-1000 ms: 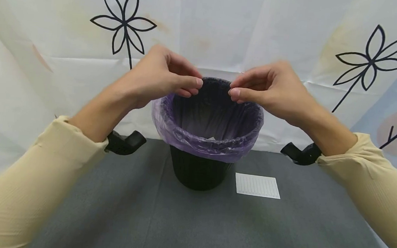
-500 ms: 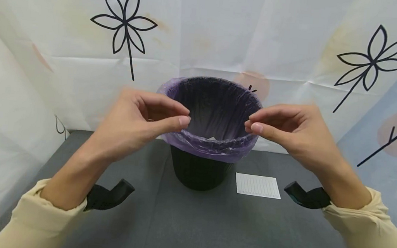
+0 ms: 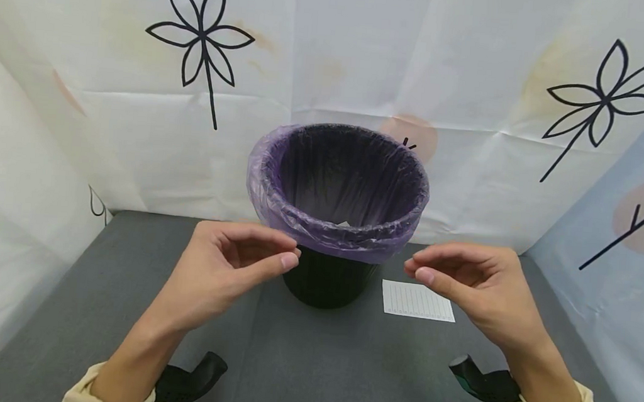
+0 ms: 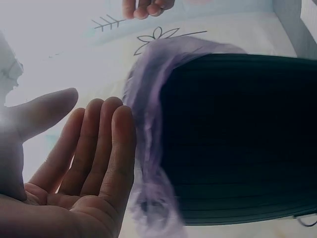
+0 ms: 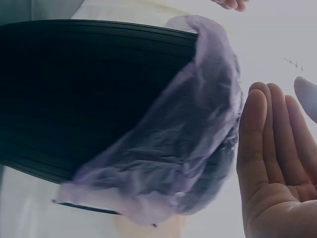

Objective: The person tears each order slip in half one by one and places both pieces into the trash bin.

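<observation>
A black trash can [image 3: 327,283] stands upright on the grey table, lined with a purple plastic trash bag [image 3: 330,239] folded down over its rim. In front of the can and to its left is my left hand [image 3: 225,275], fingers relaxed and holding nothing. My right hand [image 3: 480,289] hovers on the other side, gently bent and with nothing in it; it overlaps the corner of a white lined paper card [image 3: 416,301] in the head view. Both wrist views show straightened fingers beside the bag's folded edge [image 4: 148,114] [image 5: 218,114].
Behind the can hangs a white cloth [image 3: 345,45] with printed flowers. Black camera mounts [image 3: 191,380] sit on both wrists. A thin dark cord [image 3: 97,203] lies by the table's back left corner. A small pale scrap [image 3: 344,224] shows inside the bag.
Both hands have come from the can's far rim toward me, down and apart, to either side of its front. The can, bag and card have stayed put.
</observation>
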Motion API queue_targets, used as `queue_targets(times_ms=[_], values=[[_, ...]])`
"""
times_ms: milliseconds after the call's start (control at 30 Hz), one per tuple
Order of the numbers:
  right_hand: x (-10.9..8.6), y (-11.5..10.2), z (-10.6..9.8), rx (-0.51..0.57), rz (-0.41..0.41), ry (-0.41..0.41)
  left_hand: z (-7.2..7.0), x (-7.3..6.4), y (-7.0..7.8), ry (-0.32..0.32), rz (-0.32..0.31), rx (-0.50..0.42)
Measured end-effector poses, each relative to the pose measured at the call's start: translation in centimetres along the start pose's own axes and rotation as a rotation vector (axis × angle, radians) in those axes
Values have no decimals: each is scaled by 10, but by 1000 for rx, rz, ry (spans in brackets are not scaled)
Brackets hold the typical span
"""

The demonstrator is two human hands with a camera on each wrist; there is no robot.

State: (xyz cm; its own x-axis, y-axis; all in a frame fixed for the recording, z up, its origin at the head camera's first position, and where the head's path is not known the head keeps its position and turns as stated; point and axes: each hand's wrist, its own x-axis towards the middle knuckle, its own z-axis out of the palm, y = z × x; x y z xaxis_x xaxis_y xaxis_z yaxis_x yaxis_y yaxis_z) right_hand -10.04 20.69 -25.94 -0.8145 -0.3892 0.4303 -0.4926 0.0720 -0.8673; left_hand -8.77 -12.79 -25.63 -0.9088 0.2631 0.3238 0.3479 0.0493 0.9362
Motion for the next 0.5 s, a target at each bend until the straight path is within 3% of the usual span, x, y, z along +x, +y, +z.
queue_targets(times_ms=[300, 500], values=[[-23, 30, 7, 74, 21, 27, 9, -14, -30, 15, -48, -46], [-35, 55, 9, 87, 94, 68, 16, -17, -56, 3, -72, -81]])
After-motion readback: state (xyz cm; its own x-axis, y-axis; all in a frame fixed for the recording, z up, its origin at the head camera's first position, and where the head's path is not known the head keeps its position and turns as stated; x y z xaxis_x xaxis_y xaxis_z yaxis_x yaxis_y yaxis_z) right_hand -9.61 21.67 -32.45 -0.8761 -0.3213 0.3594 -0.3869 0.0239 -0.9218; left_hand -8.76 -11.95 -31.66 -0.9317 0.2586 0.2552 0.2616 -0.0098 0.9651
